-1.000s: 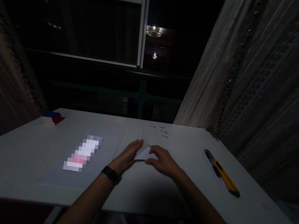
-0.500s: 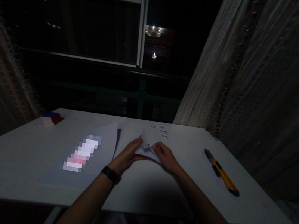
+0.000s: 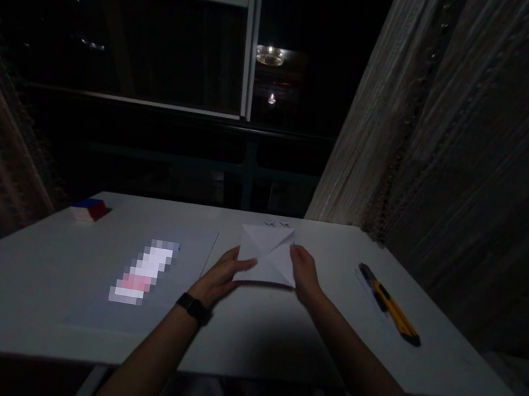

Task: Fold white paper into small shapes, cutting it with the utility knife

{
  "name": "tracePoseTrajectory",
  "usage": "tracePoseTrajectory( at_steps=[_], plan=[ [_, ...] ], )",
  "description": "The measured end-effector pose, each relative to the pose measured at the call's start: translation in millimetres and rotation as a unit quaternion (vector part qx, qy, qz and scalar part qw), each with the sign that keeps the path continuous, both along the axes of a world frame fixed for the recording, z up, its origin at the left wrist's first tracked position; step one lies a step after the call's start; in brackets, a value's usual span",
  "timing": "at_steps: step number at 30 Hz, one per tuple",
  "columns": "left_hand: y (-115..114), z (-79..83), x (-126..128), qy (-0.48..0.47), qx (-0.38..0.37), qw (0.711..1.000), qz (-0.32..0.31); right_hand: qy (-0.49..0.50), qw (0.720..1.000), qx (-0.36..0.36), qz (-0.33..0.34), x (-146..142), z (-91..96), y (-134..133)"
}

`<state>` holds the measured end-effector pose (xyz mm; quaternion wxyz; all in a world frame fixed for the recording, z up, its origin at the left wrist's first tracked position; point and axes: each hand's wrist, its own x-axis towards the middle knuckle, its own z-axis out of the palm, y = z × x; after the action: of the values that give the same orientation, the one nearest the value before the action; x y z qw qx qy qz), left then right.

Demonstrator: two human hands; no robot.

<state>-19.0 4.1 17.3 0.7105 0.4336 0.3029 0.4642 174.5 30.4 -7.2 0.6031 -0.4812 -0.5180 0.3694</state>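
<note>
A square sheet of white paper point(image 3: 269, 256) with diagonal creases is held up above the middle of the table. My left hand point(image 3: 225, 271) grips its left edge, the thumb lying on the face of the paper and the fingers behind it. At the right edge, my right hand point(image 3: 303, 272) pinches the paper, its fingers partly hidden. Just beyond the sheet, small dark marks or pieces point(image 3: 277, 224) show on the table, too small to name and partly covered by the paper.
On the white table point(image 3: 321, 347), a yellow and black utility knife point(image 3: 392, 312) lies at the right. To the left are a large paper sheet point(image 3: 91, 304) with a bright, pixelated patch on it, and a blue, red and white block point(image 3: 89, 210). Curtains point(image 3: 354, 138) hang beyond the table.
The paper, folded up between my hands before, now lies opened out flat, its creases showing. My right hand has moved right. The large sheet's raised right edge has dropped.
</note>
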Motion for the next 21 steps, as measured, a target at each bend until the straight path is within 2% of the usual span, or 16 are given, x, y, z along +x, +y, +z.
tracePoseTrajectory(
  at_steps=[5, 12, 18, 21],
  plan=[
    [3, -3.1, 0, 0.004, -0.012, 1.000, 0.009, 0.071, 0.997, -0.040, 0.005, 0, -1.8, 3],
    [2, -1.2, 0, 0.057, -0.022, 0.996, 0.058, 0.123, 0.985, -0.062, 0.108, -4, 7.9, -9],
    [2, 0.9, 0, 0.089, -0.005, 0.995, 0.050, 0.146, 0.973, -0.043, 0.175, -5, 10.0, -14],
    [1, 1.5, -1, 0.101, 0.009, 0.993, 0.055, 0.152, 0.968, -0.063, 0.192, -4, 11.9, -15]
  ],
)
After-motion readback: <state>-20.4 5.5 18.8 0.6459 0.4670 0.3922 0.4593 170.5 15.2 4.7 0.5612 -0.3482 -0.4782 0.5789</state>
